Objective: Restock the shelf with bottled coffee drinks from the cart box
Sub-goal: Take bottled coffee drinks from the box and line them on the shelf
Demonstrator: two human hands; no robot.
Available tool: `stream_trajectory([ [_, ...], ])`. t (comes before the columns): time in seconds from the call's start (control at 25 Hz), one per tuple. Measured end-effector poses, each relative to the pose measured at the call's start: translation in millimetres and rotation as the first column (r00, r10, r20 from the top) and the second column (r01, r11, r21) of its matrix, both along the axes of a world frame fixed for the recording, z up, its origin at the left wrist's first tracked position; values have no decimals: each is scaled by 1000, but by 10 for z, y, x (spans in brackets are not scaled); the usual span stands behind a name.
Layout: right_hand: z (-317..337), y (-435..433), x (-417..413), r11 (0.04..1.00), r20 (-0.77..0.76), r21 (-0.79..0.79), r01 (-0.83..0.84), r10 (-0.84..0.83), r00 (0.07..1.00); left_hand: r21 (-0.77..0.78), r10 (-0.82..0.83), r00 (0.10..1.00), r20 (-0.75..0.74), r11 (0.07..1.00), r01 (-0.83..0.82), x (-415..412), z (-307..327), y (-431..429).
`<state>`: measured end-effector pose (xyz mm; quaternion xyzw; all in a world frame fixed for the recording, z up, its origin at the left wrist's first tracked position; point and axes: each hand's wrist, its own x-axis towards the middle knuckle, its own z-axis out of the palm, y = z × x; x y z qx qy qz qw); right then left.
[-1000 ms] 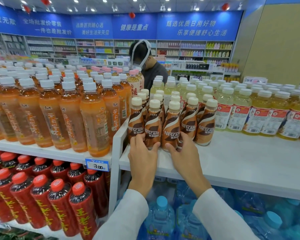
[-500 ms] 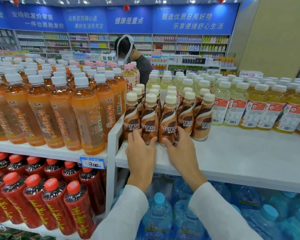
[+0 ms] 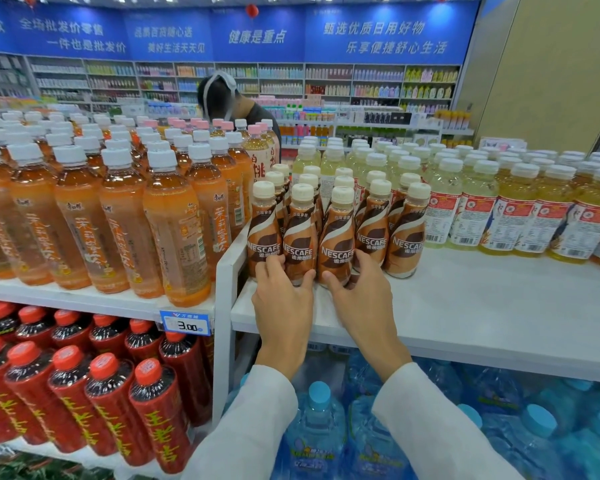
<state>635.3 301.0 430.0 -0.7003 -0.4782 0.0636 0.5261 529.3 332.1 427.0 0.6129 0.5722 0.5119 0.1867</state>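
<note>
Several brown Nescafe coffee bottles (image 3: 404, 237) with cream caps stand in short rows at the left end of the white shelf (image 3: 482, 306). My left hand (image 3: 281, 303) grips the base of the second front bottle (image 3: 298, 237), fingers on its left and thumb on its right. My right hand (image 3: 361, 296) grips the base of the third front bottle (image 3: 336, 240) in the same way. Both bottles stand upright on the shelf. The cart box is out of view.
Orange tea bottles (image 3: 174, 230) fill the shelf to the left, behind a white divider (image 3: 227, 271). Yellow drink bottles (image 3: 520, 209) line the back right. Red-capped bottles (image 3: 111, 403) and blue water jugs (image 3: 319, 434) sit below. A person (image 3: 229, 102) stands behind the shelves.
Both hands stay on the bases of the front coffee bottles. The view has shifted a little; the bottles look barely moved.
</note>
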Motion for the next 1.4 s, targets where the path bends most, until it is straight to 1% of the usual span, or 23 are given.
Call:
stream_trajectory([
  [0.2, -11, 6, -10, 1000, 13, -13, 18, -18, 1000, -3, 12, 1000, 5, 1000, -12, 6, 17, -13],
  [0.44, -12, -1, -9, 1000, -1, -19, 0, 0, 1000, 0, 22, 1000, 8, 1000, -22, 21, 22, -33],
  [0.68, 35, -219, 43, 991, -28, -35, -133, 132, 991, 29, -33, 998, 54, 999, 31, -46, 36, -146],
  [0.8, 42, -570, 64, 976, -74, -32, -215, 212, 974, 41, -56, 994, 91, 998, 52, -173, -22, -307],
  [0.96, -142, -1166, -5, 947, -93, -5, -321, 319, 943, -4, -25, 989, 148, 1000, 26, -506, -252, -826],
  [1.04, -308, -1385, -76, 921, -154, 19, -389, 387, 909, -58, 30, 986, 166, 998, -21, -731, -497, -1157],
  [1.12, -611, -1532, -215, 897, -198, 51, -439, 440, 876, -119, 119, 975, 189, 988, -98, -997, -797, -1512],
  [1.2, -912, -1655, -475, 872, -245, 21, -489, 479, 843, -197, 244, 949, 198, 959, -206, -1323, -1102, -1898],
  [1.28, -1233, -1753, -785, 826, -307, -34, -563, 527, 792, -283, 357, 914, 194, 912, -296, -1669, -1354, -2292],
  [1.36, -1515, -1836, -1084, 738, -390, -107, -666, 585, 711, -344, 459, 868, 188, 859, -379, -1985, -1586, -2649],
  [1.4, -1624, -1872, -1237, 670, -422, -176, -721, 611, 670, -378, 509, 837, 199, 828, -414, -2131, -1692, -2811],
])
